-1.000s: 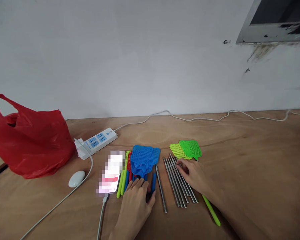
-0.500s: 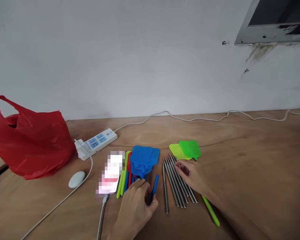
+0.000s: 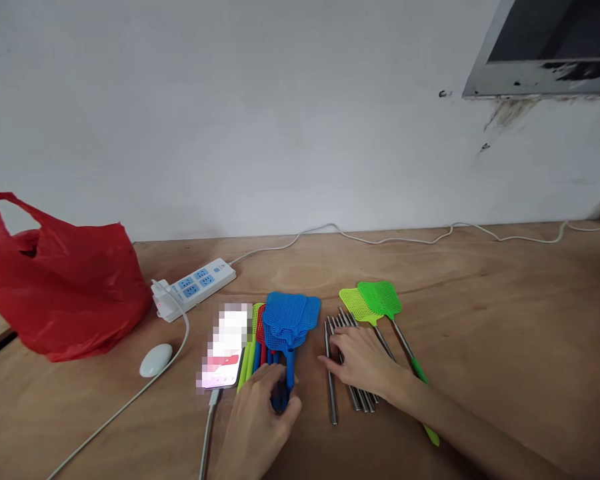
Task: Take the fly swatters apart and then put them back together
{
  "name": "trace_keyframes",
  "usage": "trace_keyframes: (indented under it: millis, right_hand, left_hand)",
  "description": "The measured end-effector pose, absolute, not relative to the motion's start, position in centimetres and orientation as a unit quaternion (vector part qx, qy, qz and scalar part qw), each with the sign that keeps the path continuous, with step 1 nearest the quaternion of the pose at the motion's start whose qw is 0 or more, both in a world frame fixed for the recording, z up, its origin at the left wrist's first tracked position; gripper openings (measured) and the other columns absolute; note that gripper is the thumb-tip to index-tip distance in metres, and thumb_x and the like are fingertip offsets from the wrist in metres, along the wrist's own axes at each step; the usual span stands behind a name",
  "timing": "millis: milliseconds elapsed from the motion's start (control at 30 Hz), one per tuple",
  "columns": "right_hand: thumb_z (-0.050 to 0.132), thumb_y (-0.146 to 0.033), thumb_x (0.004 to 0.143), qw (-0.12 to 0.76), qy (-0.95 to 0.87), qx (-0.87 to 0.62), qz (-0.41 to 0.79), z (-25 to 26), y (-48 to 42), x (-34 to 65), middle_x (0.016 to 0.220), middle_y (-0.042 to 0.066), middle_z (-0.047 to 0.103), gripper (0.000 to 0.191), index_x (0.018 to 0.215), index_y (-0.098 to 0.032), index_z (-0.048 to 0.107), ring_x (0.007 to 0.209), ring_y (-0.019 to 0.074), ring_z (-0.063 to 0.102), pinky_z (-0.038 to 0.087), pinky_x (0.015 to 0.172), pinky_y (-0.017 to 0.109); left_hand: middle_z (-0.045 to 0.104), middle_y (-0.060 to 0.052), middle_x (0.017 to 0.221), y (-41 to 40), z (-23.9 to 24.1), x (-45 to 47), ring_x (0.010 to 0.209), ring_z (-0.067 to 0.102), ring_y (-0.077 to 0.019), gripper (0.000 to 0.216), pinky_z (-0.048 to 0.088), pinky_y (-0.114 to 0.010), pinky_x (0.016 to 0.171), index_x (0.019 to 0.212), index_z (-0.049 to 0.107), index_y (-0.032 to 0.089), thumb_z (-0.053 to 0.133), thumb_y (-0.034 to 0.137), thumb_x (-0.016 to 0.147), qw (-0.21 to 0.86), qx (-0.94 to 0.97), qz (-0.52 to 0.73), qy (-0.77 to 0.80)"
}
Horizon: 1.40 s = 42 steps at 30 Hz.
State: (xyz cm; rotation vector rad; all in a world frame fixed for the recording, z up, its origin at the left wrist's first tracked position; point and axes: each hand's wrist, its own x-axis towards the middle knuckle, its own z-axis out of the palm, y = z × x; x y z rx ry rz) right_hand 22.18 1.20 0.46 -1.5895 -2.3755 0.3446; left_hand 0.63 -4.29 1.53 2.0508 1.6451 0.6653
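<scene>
Several blue fly swatter heads point(image 3: 286, 313) lie stacked at the middle of the table. Below them, my left hand point(image 3: 260, 417) has its thumb and fingers closed around a blue handle point(image 3: 291, 368). My right hand point(image 3: 363, 357) reaches over a group of metal rods point(image 3: 364, 400), hiding their middles. Its thumb and index finger are apart, close to the leftmost metal rod point(image 3: 332, 393). Right of the rods lie a yellow-green fly swatter point(image 3: 359, 305) and a green fly swatter point(image 3: 384, 298), both with metal shafts. Yellow-green handles point(image 3: 247, 367) and a red swatter head point(image 3: 260, 323) show left of the stack.
A lit phone point(image 3: 227, 347) with a cable lies left of the swatters. Farther left are a white oval mouse-like object point(image 3: 155, 361), a power strip point(image 3: 200, 283) and a red plastic bag point(image 3: 65, 287). A white cord point(image 3: 390, 239) runs along the wall.
My left hand has moved the blue handle left, under the blue swatter heads. My right hand has shifted left and nearer across the rods, uncovering the green swatter's shaft.
</scene>
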Motion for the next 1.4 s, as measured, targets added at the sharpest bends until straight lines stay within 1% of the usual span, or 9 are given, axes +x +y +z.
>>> trace_keyframes:
  millis: [200, 367, 500, 600, 700, 833, 967, 1200, 1400]
  right_hand:
    - [0.066, -0.026, 0.078, 0.136, -0.775, -0.603, 0.13, 0.8, 1.5, 20.6, 0.07, 0.013, 0.071, 0.02, 0.06, -0.018, 0.063, 0.071, 0.028, 0.067, 0.032, 0.058, 0.031]
    - [0.067, -0.022, 0.066, 0.228, -0.729, -0.603, 0.231, 0.7, 1.9, 21.5, 0.052, 0.004, 0.06, 0.024, 0.048, -0.022, 0.052, 0.056, 0.0198, 0.057, 0.028, 0.054, 0.03]
    - [0.059, -0.03, 0.071, 0.332, -0.665, -0.552, 0.378, 0.5, 2.5, 23.0, 0.046, -0.004, 0.045, 0.027, 0.049, -0.023, 0.045, 0.049, 0.0137, 0.045, 0.028, 0.049, 0.026]
    - [0.05, -0.042, 0.078, 0.403, -0.581, -0.511, 0.489, 1.0, 2.5, 24.0, 0.047, -0.006, 0.04, 0.026, 0.061, -0.023, 0.049, 0.042, 0.0112, 0.036, 0.026, 0.04, 0.023]
    - [0.053, -0.048, 0.08, 0.463, -0.495, -0.477, 0.56, 1.9, 2.3, 24.5, 0.052, -0.006, 0.043, 0.025, 0.073, -0.023, 0.053, 0.042, 0.0104, 0.037, 0.028, 0.037, 0.021]
    - [0.063, -0.05, 0.078, 0.519, -0.421, -0.439, 0.601, 2.7, 2.2, 24.6, 0.058, -0.004, 0.052, 0.028, 0.077, -0.023, 0.055, 0.047, 0.0107, 0.047, 0.037, 0.041, 0.021]
    - [0.071, -0.046, 0.075, 0.548, -0.39, -0.413, 0.614, 2.4, 2.4, 24.5, 0.059, -0.003, 0.059, 0.027, 0.077, -0.022, 0.06, 0.052, 0.0118, 0.053, 0.038, 0.042, 0.02]
    - [0.08, -0.045, 0.073, 0.555, -0.406, -0.397, 0.608, 1.3, 2.4, 24.4, 0.06, 0.0, 0.066, 0.028, 0.077, -0.02, 0.07, 0.053, 0.0133, 0.058, 0.042, 0.042, 0.021]
    - [0.083, -0.047, 0.072, 0.504, -0.46, -0.385, 0.622, 1.1, 1.5, 23.5, 0.061, 0.003, 0.07, 0.031, 0.076, -0.017, 0.076, 0.051, 0.013, 0.058, 0.045, 0.043, 0.022]
  left_hand:
    - [0.068, -0.006, 0.079, -4.6, 1.8, 0.9, 0.074, 0.065, -0.0241, 0.02, 0.045, -0.032, 0.066, 0.076, 0.058, 0.021, 0.043, 0.027, 0.088, 0.224, 0.739, 0.249, 0.585]
    - [0.069, -0.01, 0.091, -4.5, 2.0, 0.7, 0.085, 0.066, -0.0272, 0.029, 0.049, -0.037, 0.073, 0.086, 0.061, 0.021, 0.037, 0.034, 0.096, 0.234, 0.734, 0.265, 0.58]
    - [0.07, -0.009, 0.092, -4.5, 1.6, 0.4, 0.086, 0.068, -0.0267, 0.032, 0.053, -0.039, 0.076, 0.091, 0.063, 0.021, 0.034, 0.032, 0.098, 0.243, 0.742, 0.269, 0.565]
    - [0.073, -0.013, 0.109, -4.8, 0.6, 0.1, 0.104, 0.069, -0.0295, 0.034, 0.054, -0.044, 0.089, 0.112, 0.066, 0.019, 0.038, 0.029, 0.095, 0.209, 0.745, 0.277, 0.569]
    - [0.073, -0.013, 0.118, -5.0, -0.2, 0.2, 0.111, 0.069, -0.0293, 0.041, 0.055, -0.042, 0.092, 0.126, 0.064, 0.018, 0.04, 0.028, 0.094, 0.193, 0.752, 0.265, 0.571]
    - [0.076, -0.012, 0.11, -4.8, -0.4, 0.7, 0.1, 0.072, -0.0291, 0.042, 0.058, -0.039, 0.084, 0.126, 0.066, 0.015, 0.041, 0.028, 0.094, 0.196, 0.758, 0.249, 0.57]
    - [0.078, -0.011, 0.101, -4.5, 0.0, 1.3, 0.091, 0.074, -0.0286, 0.039, 0.058, -0.036, 0.079, 0.122, 0.069, 0.017, 0.043, 0.028, 0.094, 0.193, 0.752, 0.236, 0.584]
    - [0.077, -0.011, 0.096, -4.2, 0.1, 1.7, 0.088, 0.073, -0.03, 0.038, 0.055, -0.037, 0.075, 0.121, 0.069, 0.017, 0.044, 0.025, 0.093, 0.167, 0.76, 0.181, 0.602]
    - [0.074, -0.009, 0.084, -3.8, 0.3, 3.3, 0.078, 0.07, -0.028, 0.036, 0.049, -0.033, 0.066, 0.117, 0.069, 0.018, 0.046, 0.02, 0.089, 0.171, 0.752, 0.186, 0.609]
